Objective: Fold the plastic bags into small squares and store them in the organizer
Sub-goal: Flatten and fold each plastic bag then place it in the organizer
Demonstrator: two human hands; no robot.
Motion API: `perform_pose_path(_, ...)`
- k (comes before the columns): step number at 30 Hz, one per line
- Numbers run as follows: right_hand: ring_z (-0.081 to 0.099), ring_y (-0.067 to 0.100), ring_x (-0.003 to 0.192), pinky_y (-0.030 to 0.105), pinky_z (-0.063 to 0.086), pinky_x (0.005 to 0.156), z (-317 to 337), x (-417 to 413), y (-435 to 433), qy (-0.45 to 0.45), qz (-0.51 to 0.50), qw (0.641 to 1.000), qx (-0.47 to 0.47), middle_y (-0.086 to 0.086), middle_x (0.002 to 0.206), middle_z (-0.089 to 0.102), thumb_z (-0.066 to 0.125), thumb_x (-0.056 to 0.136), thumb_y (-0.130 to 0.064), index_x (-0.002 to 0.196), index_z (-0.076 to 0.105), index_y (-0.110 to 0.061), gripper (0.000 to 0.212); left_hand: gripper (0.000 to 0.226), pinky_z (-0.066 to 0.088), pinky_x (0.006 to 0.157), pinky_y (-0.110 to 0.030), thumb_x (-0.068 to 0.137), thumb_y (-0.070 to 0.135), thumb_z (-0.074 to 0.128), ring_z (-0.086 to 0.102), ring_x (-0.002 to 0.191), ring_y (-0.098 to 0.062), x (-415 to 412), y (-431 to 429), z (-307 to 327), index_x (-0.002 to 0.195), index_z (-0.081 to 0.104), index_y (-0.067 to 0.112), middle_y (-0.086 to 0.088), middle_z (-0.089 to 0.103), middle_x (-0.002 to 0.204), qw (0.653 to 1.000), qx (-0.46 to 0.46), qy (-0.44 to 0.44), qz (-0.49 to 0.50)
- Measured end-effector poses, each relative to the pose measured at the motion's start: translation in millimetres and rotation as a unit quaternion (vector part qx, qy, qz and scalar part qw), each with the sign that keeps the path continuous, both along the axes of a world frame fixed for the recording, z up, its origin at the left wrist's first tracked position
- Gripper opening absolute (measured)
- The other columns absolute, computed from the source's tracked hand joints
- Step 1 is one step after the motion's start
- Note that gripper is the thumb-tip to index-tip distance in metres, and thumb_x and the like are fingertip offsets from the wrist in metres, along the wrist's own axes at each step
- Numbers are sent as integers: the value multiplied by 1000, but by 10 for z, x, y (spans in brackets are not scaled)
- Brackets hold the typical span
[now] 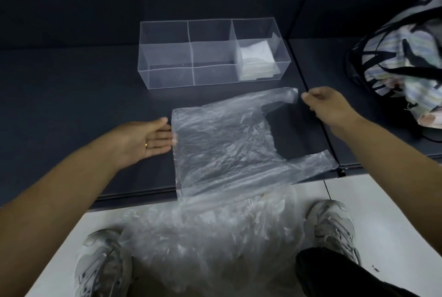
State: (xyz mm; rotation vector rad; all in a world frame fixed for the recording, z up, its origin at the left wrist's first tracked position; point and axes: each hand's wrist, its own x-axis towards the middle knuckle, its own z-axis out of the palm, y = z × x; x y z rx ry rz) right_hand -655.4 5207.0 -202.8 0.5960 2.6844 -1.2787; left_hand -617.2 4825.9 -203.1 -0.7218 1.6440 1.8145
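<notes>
A clear plastic bag [222, 143] lies spread flat on the dark table, its bottom edge to the left and its two handles to the right. My left hand [148, 139] lies palm up with straight fingers touching the bag's left edge. My right hand [330, 108] hovers by the far handle [284, 96], fingers loosely curled, and whether it pinches the handle tip is unclear. Behind the bag stands a clear organizer [210, 55] with three compartments. Its right compartment holds folded white bags [257, 62].
A heap of crumpled clear bags [210, 232] lies on my lap below the table's front edge [134, 195]. A striped bag with black straps [404, 62] sits at the right on an adjoining table. My shoes show on the light floor.
</notes>
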Motion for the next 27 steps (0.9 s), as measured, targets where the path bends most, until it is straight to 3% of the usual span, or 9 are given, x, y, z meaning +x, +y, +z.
perform_pose_path(2,56,19,99,32,46,90,-50,-154,-38,-17,-17,998,-53,6,104,62,61,93,-31,111,66,-3,34,27,60,69,-31,87,21,66,70,87,-23,-125,103,-17,107,63,3,-15,72,99,1000,-17,14,-4)
perform_pose_path(5,59,23,105,35,46,99,-111,-281,-53,-34,-37,995,-84,12,103,65,67,89,-25,99,67,-5,22,18,59,59,-24,82,16,72,71,64,-14,-224,218,-24,96,65,6,-5,74,74,998,-54,25,-10)
perform_pose_path(7,60,20,99,32,47,95,-119,-298,-40,-27,-48,994,-92,12,100,65,66,90,-22,99,67,-7,18,13,58,55,-21,81,15,73,69,56,-10,-260,238,-22,90,66,9,1,71,63,998,-58,27,5)
perform_pose_path(10,60,5,69,10,48,62,-116,-258,41,-1,-60,991,-120,4,80,64,65,90,-18,104,67,-5,19,13,57,55,-20,79,14,74,68,58,-9,-268,194,-41,90,67,11,3,71,64,998,-35,35,40)
perform_pose_path(13,45,3,59,6,33,40,-112,-227,99,3,-70,990,-126,-2,73,60,64,90,-18,105,67,-10,17,14,58,62,-21,77,12,75,68,65,-10,-238,142,-68,90,68,11,1,72,73,997,-12,42,62)
perform_pose_path(18,42,5,57,7,34,39,-136,-256,118,28,-89,989,-115,-3,67,57,66,89,-19,94,70,-10,11,9,56,56,-21,82,11,70,72,68,-11,-229,77,-100,89,65,10,-1,74,74,993,47,45,97)
perform_pose_path(21,44,5,58,6,38,44,-171,-286,97,38,-84,990,-105,-7,57,60,67,88,-19,82,71,-13,9,10,59,63,-25,86,15,67,73,76,-14,-257,60,-121,95,65,12,-4,74,89,994,52,45,81)
perform_pose_path(23,45,5,58,7,40,50,-186,-307,61,43,-73,991,-101,-12,49,60,67,88,-19,76,70,-19,13,20,58,67,-27,86,23,68,72,82,-16,-299,70,-103,103,66,14,-3,73,97,997,17,54,57)
perform_pose_path(27,50,-3,49,6,41,51,-193,-319,-7,64,-53,993,-85,-4,61,61,66,89,-18,81,71,-17,9,15,55,53,-22,85,24,71,70,71,-17,-405,113,-81,94,66,13,-7,72,95,988,-90,98,80)
